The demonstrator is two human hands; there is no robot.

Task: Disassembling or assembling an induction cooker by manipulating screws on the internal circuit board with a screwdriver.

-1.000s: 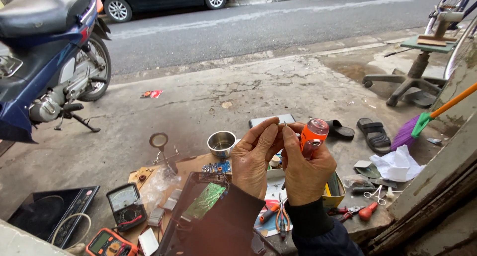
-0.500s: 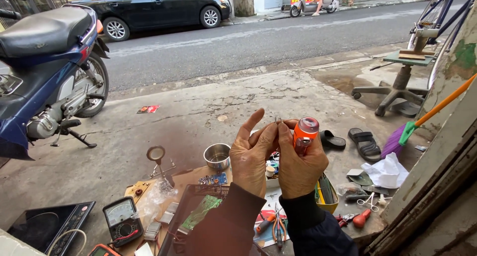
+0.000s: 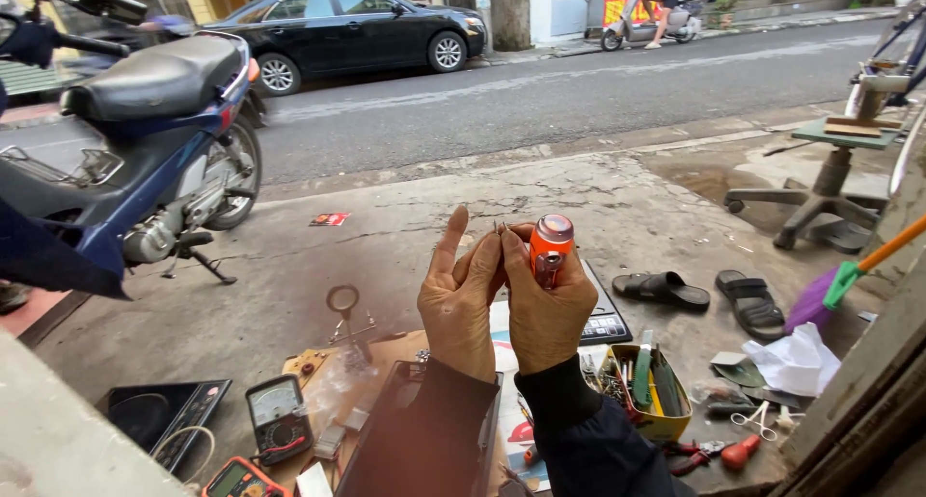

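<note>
Left hand: raised, back to camera, index finger pointing to 12 o'clock, thumb pressed to the right hand.
Right hand: raised at 3 o'clock of the left, fingers curled closed.
Sleeves: dark, both forearms rising from 6 o'clock.

Cracked concrete pavement, asphalt street, parked blue motorbike, black car, daylight

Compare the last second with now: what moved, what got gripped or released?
The view tilted up, so more street and the black car show. Both hands rose slightly with it, still pressed together. The right hand keeps holding the orange cylinder; the left hand still pinches a small metal part at its tip, index finger raised. Nothing was let go. The tools on the ground and the sandals stayed put.
</note>
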